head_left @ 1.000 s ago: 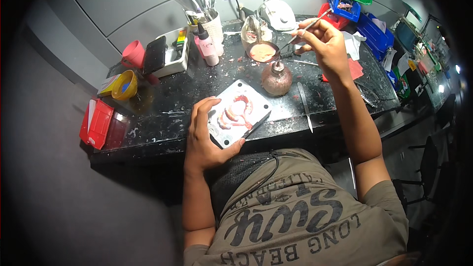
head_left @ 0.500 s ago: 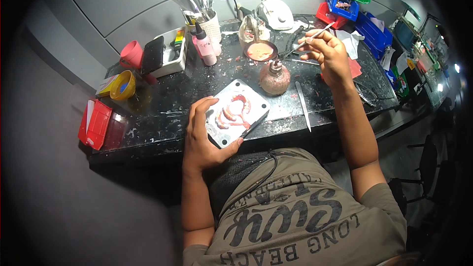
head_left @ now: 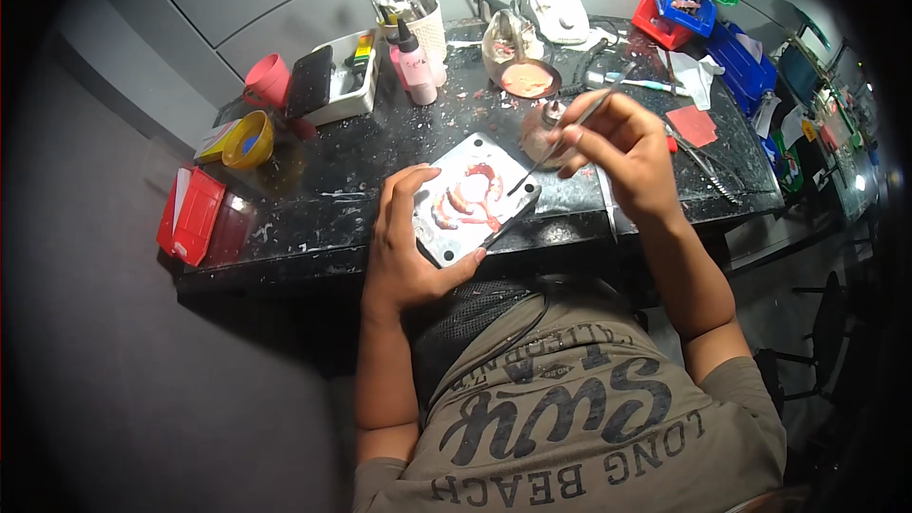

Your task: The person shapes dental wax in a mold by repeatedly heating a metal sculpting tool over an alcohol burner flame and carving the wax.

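My left hand (head_left: 407, 247) grips a square white-topped metal block (head_left: 454, 243) with dark corner dots by its side and near corner. On the block sit curved red and white pieces (head_left: 475, 199) that look like dental moulds. My right hand (head_left: 617, 152) pinches a thin metal instrument (head_left: 593, 106), angled down so its dark tip is over the block’s right corner. A round pinkish jar (head_left: 537, 138) with a metal top stands just behind, partly hidden by my right fingers. Further back is a dark pan (head_left: 527, 80) of pink material.
The black worktop (head_left: 323, 218) holds a pink cup (head_left: 269, 78), yellow bowl (head_left: 248, 140), red tray (head_left: 190, 218), pink bottles (head_left: 413, 71), white organiser (head_left: 339, 90), tool cup (head_left: 422, 33), white device (head_left: 556, 14) and red sheet (head_left: 693, 125). Coloured bins (head_left: 741, 76) are stacked at the right.
My right hand has come down and toward me with the instrument, from near the pan to over the block. My left hand still grips the block. The view has shifted a little.
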{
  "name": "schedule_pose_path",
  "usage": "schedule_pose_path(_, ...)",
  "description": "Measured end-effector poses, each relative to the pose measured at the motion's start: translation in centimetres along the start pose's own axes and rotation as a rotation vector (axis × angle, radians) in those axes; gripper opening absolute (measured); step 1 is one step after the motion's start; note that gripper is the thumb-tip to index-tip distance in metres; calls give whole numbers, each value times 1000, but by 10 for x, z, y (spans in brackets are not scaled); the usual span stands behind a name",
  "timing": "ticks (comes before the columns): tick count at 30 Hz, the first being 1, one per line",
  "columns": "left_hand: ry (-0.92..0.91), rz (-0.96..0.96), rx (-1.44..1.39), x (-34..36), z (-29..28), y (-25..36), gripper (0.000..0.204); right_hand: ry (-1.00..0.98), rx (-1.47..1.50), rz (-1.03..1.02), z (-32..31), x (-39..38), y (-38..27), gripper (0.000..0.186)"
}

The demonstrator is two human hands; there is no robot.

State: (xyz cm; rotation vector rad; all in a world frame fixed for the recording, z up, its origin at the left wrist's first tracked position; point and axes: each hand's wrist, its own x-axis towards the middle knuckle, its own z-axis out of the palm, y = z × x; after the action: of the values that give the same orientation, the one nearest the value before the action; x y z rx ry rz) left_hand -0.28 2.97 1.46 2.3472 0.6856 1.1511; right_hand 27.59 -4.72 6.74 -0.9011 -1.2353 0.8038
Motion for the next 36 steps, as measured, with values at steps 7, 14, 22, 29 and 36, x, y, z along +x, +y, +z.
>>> schedule_pose_path(7,-11,11,6,1,0,-2,90,-126,-91,30,26,-15,3,14)
schedule_pose_path(14,-13,20,13,0,-1,-3,91,-136,-138,18,26,-18,0,14)
schedule_pose_path(22,-16,9,17,1,-1,0,90,-136,-135,17,25,-19,0,13)
schedule_pose_path(29,-14,5,-4,0,0,-1,90,-125,-111,31,24,-18,-1,13)
schedule_pose_path(36,4,10,-3,0,0,-1,90,193,-188,-297,-27,31,-23,15)
